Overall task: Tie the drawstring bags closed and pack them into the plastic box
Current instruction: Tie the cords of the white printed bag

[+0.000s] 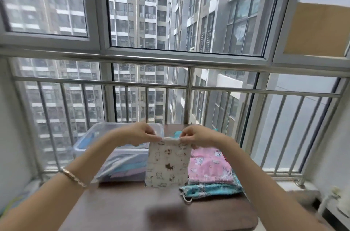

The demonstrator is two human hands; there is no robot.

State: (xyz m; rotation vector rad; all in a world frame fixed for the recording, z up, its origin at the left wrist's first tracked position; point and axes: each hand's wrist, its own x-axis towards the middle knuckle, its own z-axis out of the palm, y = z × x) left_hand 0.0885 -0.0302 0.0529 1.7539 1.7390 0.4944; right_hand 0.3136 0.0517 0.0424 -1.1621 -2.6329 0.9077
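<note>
Above brown table (pixel 132 210): left hand (pixel 140 133) and right hand (pixel 196 135) pinch top corners of white cat-print bag (pixel 167 164), hanging upright. Clear plastic box (pixel 113 145) left, probably holding folded bags. Pink bag (pixel 210 166) stacked on teal bag (pixel 210 190) right.

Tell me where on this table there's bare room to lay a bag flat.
The near half of the table is bare, this side of the plastic box and teal bag. The far half is crowded: box left, pink bag stacked on teal right, white bag between.
</note>
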